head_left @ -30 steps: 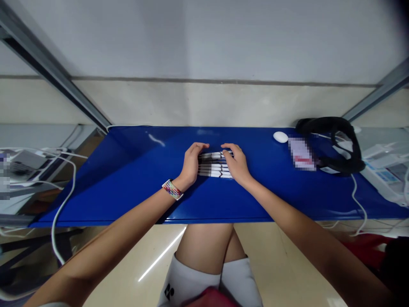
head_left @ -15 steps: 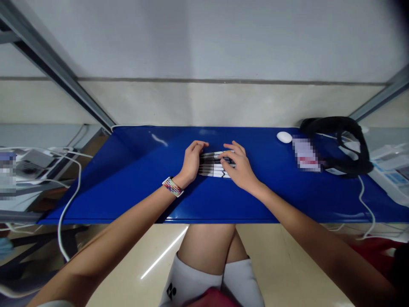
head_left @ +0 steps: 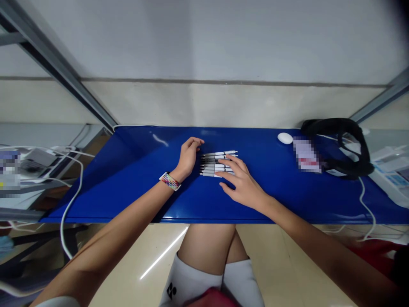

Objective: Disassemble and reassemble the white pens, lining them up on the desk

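Observation:
Several white pens with dark tips lie side by side in a row on the blue table, their tips pointing left. At the tip end, my left hand rests on its side, slightly apart from the pens, with its fingers loosely curved and nothing seen in them. My right hand is over the other end of the row, its fingers spread and covering part of several pens. Whether its fingertips touch the pens I cannot tell.
Toward the right stand a white oval object, a blurred-out flat item and a black headband-like strap. A white cable hangs over the right front edge, another at the left. Metal posts flank the table.
My right hand has moved nearer to me and its fingers have spread, uncovering more of the far pens. My left hand has drawn slightly left, away from the pen tips.

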`<action>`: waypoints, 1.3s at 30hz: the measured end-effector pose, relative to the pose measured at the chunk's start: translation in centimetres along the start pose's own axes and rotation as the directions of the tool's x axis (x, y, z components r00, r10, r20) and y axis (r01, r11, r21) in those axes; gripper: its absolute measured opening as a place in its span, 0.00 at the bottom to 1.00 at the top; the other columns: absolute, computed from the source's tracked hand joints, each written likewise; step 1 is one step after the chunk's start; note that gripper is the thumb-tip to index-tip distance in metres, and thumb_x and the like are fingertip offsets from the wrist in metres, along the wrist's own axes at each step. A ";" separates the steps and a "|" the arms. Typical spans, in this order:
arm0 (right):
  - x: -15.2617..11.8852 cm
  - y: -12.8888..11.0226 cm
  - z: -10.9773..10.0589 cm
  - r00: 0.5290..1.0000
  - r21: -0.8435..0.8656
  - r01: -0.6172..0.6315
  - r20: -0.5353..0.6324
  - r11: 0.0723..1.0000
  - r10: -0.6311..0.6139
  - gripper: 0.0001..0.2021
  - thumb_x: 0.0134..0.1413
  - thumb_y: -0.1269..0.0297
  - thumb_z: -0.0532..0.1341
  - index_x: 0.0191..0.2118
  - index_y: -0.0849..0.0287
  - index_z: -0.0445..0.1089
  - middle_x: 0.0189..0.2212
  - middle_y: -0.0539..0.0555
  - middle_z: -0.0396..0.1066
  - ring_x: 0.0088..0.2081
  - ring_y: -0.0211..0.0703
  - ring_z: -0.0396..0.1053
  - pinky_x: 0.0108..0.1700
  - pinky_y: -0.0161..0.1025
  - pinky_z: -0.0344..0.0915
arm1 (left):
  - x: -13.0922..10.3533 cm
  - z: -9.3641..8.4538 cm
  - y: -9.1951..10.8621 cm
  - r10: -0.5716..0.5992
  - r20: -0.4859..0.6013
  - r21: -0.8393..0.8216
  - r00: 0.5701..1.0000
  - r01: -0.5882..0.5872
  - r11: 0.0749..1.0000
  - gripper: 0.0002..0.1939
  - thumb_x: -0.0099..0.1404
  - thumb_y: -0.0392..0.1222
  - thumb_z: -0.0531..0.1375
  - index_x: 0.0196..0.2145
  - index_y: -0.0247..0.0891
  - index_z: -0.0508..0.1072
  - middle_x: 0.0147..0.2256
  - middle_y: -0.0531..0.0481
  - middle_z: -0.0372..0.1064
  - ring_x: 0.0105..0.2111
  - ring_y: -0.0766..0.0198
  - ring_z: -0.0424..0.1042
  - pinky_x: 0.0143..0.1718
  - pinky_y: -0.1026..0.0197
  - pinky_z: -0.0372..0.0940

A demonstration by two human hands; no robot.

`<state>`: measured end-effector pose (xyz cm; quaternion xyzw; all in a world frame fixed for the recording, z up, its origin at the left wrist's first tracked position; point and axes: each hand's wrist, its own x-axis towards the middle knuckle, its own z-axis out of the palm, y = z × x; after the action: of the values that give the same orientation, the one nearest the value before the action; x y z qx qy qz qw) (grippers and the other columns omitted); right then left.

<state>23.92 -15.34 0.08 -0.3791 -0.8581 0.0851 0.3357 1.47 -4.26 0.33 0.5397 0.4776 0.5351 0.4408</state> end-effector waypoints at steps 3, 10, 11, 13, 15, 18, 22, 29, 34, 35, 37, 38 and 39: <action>0.0 0.0 -0.1 1.000 -0.005 0.026 0.012 1.000 -0.026 0.15 0.66 0.71 0.65 0.52 0.46 0.82 0.68 0.57 0.68 0.75 0.67 0.57 0.70 0.75 0.63 | 0.0 0.0 0.0 0.000 0.002 0.004 1.000 0.000 1.000 0.08 0.69 0.43 0.56 0.34 0.42 0.74 0.46 0.46 0.78 0.50 0.55 0.74 0.53 0.55 0.69; -0.1 -0.1 -0.4 1.000 -0.035 0.007 -0.006 0.999 -0.007 0.14 0.65 0.68 0.66 0.53 0.49 0.81 0.68 0.59 0.69 0.74 0.68 0.56 0.70 0.74 0.63 | -0.1 0.0 0.3 -0.006 0.009 -0.005 1.000 0.006 1.000 0.08 0.69 0.43 0.56 0.34 0.42 0.74 0.45 0.46 0.78 0.50 0.55 0.75 0.52 0.54 0.69; -0.2 -0.1 -0.4 1.000 -0.026 0.001 -0.007 1.000 -0.001 0.11 0.65 0.68 0.67 0.50 0.49 0.82 0.68 0.59 0.69 0.74 0.69 0.56 0.69 0.75 0.63 | -0.1 0.0 0.3 -0.004 0.011 0.000 1.000 0.004 1.000 0.08 0.69 0.43 0.56 0.33 0.42 0.73 0.45 0.46 0.78 0.50 0.55 0.75 0.52 0.54 0.69; -0.3 -0.2 -0.5 1.000 0.011 0.000 -0.009 1.000 0.000 0.08 0.65 0.67 0.66 0.45 0.49 0.82 0.65 0.57 0.72 0.74 0.68 0.58 0.69 0.73 0.64 | -0.1 0.0 0.3 0.000 0.012 0.007 1.000 0.000 1.000 0.08 0.69 0.43 0.56 0.33 0.42 0.73 0.45 0.46 0.78 0.50 0.56 0.75 0.52 0.55 0.69; -0.1 -0.2 -0.6 0.999 0.061 -0.002 -0.039 0.998 0.005 0.08 0.66 0.67 0.65 0.44 0.48 0.82 0.60 0.56 0.76 0.71 0.64 0.62 0.68 0.69 0.65 | -0.1 0.0 0.4 0.002 0.013 0.004 1.000 -0.002 1.000 0.08 0.69 0.44 0.57 0.33 0.42 0.73 0.45 0.46 0.79 0.50 0.55 0.75 0.52 0.55 0.69; 0.9 0.4 -1.2 0.988 0.135 -0.059 -0.135 0.989 0.077 0.08 0.68 0.65 0.64 0.46 0.47 0.81 0.47 0.55 0.82 0.58 0.59 0.74 0.62 0.61 0.71 | 0.3 0.1 0.8 0.021 0.050 -0.033 0.999 -0.019 0.999 0.09 0.71 0.45 0.58 0.35 0.42 0.74 0.45 0.46 0.79 0.50 0.55 0.76 0.50 0.54 0.70; 3.7 2.8 -2.0 0.934 0.199 -0.239 -0.219 0.950 0.281 0.10 0.71 0.57 0.62 0.46 0.48 0.83 0.40 0.55 0.82 0.44 0.56 0.77 0.53 0.56 0.73 | 1.1 0.5 1.7 0.093 0.215 -0.098 0.972 -0.073 0.992 0.15 0.76 0.51 0.56 0.40 0.42 0.78 0.40 0.45 0.78 0.43 0.57 0.77 0.47 0.55 0.70; 8.4 7.5 -2.1 0.859 0.530 -0.356 -0.138 0.770 0.492 0.15 0.62 0.50 0.68 0.46 0.55 0.84 0.32 0.55 0.81 0.35 0.50 0.79 0.42 0.48 0.75 | 3.0 1.0 2.0 0.229 0.290 -0.028 0.929 -0.231 0.973 0.12 0.70 0.51 0.66 0.39 0.39 0.76 0.34 0.48 0.77 0.37 0.61 0.76 0.45 0.56 0.70; 9.9 8.8 -1.8 0.868 0.606 -0.373 -0.040 0.702 0.495 0.18 0.58 0.47 0.71 0.44 0.57 0.84 0.30 0.55 0.81 0.30 0.45 0.75 0.36 0.44 0.72 | 4.6 1.0 1.4 0.225 0.280 -0.032 0.933 -0.225 0.974 0.19 0.65 0.45 0.70 0.52 0.41 0.75 0.35 0.50 0.77 0.35 0.62 0.76 0.43 0.57 0.70; 10.0 9.0 -1.7 0.873 0.613 -0.375 -0.019 0.695 0.488 0.19 0.57 0.46 0.71 0.43 0.57 0.85 0.30 0.55 0.81 0.30 0.44 0.74 0.35 0.43 0.72 | 4.7 1.0 1.3 0.223 0.282 -0.021 0.933 -0.227 0.974 0.20 0.64 0.45 0.71 0.53 0.41 0.76 0.35 0.49 0.77 0.35 0.61 0.76 0.42 0.57 0.69; 10.1 9.3 -1.6 0.872 0.633 -0.383 0.008 0.672 0.489 0.19 0.56 0.46 0.72 0.43 0.57 0.85 0.30 0.55 0.81 0.29 0.42 0.73 0.33 0.42 0.70 | 4.7 1.1 0.9 0.227 0.283 0.011 0.932 -0.240 0.971 0.17 0.65 0.46 0.71 0.50 0.40 0.78 0.36 0.48 0.79 0.35 0.61 0.76 0.42 0.57 0.69; 10.1 9.6 -1.5 0.865 0.648 -0.391 0.014 0.654 0.502 0.19 0.55 0.46 0.73 0.43 0.57 0.85 0.30 0.55 0.81 0.28 0.41 0.72 0.32 0.41 0.69 | 4.6 1.1 0.6 0.235 0.279 0.028 0.931 -0.253 0.967 0.14 0.65 0.47 0.71 0.46 0.39 0.79 0.38 0.47 0.79 0.36 0.61 0.76 0.42 0.57 0.69; 10.0 9.8 -1.4 0.853 0.664 -0.398 0.014 0.633 0.521 0.20 0.55 0.46 0.73 0.44 0.57 0.85 0.30 0.55 0.81 0.27 0.40 0.71 0.30 0.40 0.67 | 4.5 1.1 0.2 0.245 0.276 0.040 0.929 -0.265 0.963 0.13 0.66 0.47 0.70 0.44 0.39 0.80 0.39 0.46 0.80 0.37 0.61 0.77 0.43 0.57 0.69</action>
<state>25.76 -1.58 2.32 -0.4523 -0.6154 0.4231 0.4875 2.46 0.17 1.22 0.6812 0.3594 0.4909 0.4071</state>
